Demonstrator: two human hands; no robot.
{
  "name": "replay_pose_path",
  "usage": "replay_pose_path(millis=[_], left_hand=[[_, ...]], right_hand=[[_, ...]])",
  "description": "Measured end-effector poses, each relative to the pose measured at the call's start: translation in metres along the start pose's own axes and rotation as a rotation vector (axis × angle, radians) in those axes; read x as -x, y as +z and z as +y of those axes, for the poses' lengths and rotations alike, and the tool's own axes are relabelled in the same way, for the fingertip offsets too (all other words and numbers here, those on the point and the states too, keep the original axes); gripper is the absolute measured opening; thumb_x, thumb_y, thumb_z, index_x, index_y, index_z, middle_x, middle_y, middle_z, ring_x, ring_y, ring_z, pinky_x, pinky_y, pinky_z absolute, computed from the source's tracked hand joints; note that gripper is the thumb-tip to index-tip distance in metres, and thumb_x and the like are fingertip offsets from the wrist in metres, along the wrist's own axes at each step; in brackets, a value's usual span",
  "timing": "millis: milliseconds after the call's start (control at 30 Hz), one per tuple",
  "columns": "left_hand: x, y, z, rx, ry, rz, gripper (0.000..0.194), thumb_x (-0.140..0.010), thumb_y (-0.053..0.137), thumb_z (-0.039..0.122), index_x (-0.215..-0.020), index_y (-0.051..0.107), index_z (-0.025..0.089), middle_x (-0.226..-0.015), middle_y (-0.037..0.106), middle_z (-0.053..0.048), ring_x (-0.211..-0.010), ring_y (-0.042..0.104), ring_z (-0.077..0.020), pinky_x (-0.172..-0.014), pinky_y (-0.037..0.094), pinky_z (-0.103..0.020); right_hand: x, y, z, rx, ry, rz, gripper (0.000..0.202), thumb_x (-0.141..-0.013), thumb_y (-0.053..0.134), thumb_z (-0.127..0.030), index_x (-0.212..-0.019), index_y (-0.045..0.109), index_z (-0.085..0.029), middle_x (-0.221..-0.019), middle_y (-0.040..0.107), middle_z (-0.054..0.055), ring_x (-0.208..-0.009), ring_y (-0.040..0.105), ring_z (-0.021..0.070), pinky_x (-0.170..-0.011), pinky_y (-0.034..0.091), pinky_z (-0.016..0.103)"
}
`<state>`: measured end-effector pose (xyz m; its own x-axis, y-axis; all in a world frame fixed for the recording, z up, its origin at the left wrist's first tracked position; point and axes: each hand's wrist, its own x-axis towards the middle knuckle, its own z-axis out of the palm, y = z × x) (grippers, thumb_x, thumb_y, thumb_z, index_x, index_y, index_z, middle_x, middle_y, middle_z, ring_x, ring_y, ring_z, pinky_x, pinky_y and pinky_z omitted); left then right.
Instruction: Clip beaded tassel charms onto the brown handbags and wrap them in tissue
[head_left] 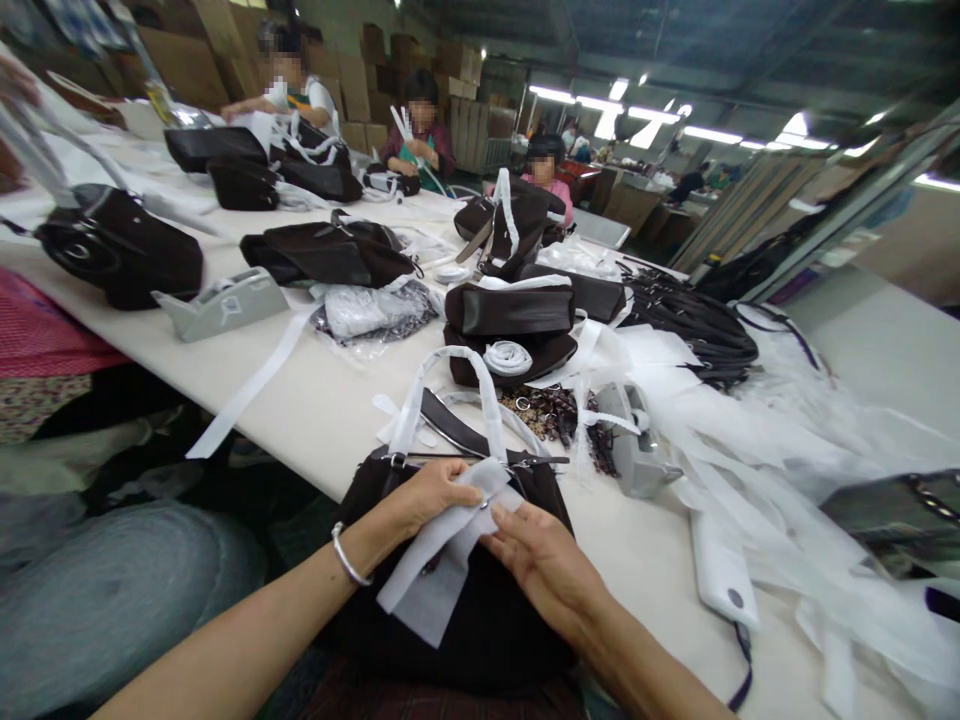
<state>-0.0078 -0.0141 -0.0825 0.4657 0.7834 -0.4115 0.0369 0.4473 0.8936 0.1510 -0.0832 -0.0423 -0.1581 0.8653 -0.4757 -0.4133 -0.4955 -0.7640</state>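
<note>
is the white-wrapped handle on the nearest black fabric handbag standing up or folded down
Standing up: the white-wrapped handle arches above the top of the black fabric handbag.

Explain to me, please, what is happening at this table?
A person's left hand and right hand hold thin white material against a dark handbag. The bag's raised handle is wrapped in white. Beyond it, more dark bags and a grey tape dispenser are on the table, with other people at the far side.

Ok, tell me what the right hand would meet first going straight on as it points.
The right hand would meet the white strip at its fingertips, then probably the left hand; depth is unclear.
</note>
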Motion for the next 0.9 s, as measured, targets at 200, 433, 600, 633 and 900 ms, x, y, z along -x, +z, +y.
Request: replay_pose_path(millis=[200, 433, 600, 633, 900], left_hand=[[-0.005, -0.006, 0.002, 0.266, -0.085, -0.162, 0.037, -0.058, 0.077, 0.018, -0.092, 0.066, 0.010, -0.080, 0.068, -0.005, -0.064, 0.059, -0.0138, -0.062, 0.044, -0.025], [-0.006, -0.009, -0.006, 0.294, -0.081, -0.193, 0.032, -0.061, 0.078, 0.018, -0.089, 0.065, 0.011, -0.080, 0.067, -0.004, -0.062, 0.056, -0.0115, -0.061, 0.043, -0.024], [0.004, -0.003, 0.007, 0.159, -0.047, -0.139, 0.037, -0.068, 0.074, 0.028, -0.100, 0.061, 0.015, -0.078, 0.063, -0.001, -0.058, 0.057, -0.0103, -0.055, 0.043, -0.021], [0.006, -0.002, 0.010, 0.112, -0.037, -0.108, 0.038, -0.070, 0.073, 0.030, -0.102, 0.060, 0.016, -0.079, 0.063, 0.000, -0.057, 0.057, -0.0103, -0.054, 0.044, -0.021], [0.017, 0.001, 0.015, -0.039, 0.063, -0.091, 0.029, -0.079, 0.062, 0.030, -0.105, 0.057, 0.019, -0.094, 0.060, -0.002, -0.065, 0.060, -0.0120, -0.058, 0.049, -0.023]], right_hand=[[0.020, -0.036, -0.031, 1.229, -0.690, -0.027, 0.064, -0.079, 0.065, -0.011, -0.138, 0.049, -0.031, -0.143, 0.048, 0.008, -0.127, 0.048, 0.0287, -0.101, 0.045, 0.049], [-0.031, -0.030, -0.052, 1.570, -1.253, -0.470, 0.016, -0.093, 0.053, -0.014, -0.098, 0.066, -0.022, -0.095, 0.072, 0.002, -0.099, 0.060, 0.0184, -0.098, 0.040, 0.040], [-0.048, -0.024, -0.063, 1.680, -1.103, -0.603, 0.023, -0.096, 0.044, -0.018, -0.096, 0.066, -0.020, -0.088, 0.069, 0.006, -0.081, 0.058, 0.0177, -0.076, 0.043, 0.031], [-0.052, -0.024, -0.062, 1.690, -1.045, -0.579, 0.024, -0.096, 0.044, -0.018, -0.093, 0.067, -0.021, -0.086, 0.068, 0.006, -0.078, 0.057, 0.0177, -0.073, 0.043, 0.030], [-0.071, -0.024, -0.051, 1.527, -0.927, -0.354, 0.018, -0.087, 0.065, -0.032, -0.101, 0.067, -0.022, -0.093, 0.067, 0.008, -0.091, 0.056, 0.0235, -0.082, 0.042, 0.037]])
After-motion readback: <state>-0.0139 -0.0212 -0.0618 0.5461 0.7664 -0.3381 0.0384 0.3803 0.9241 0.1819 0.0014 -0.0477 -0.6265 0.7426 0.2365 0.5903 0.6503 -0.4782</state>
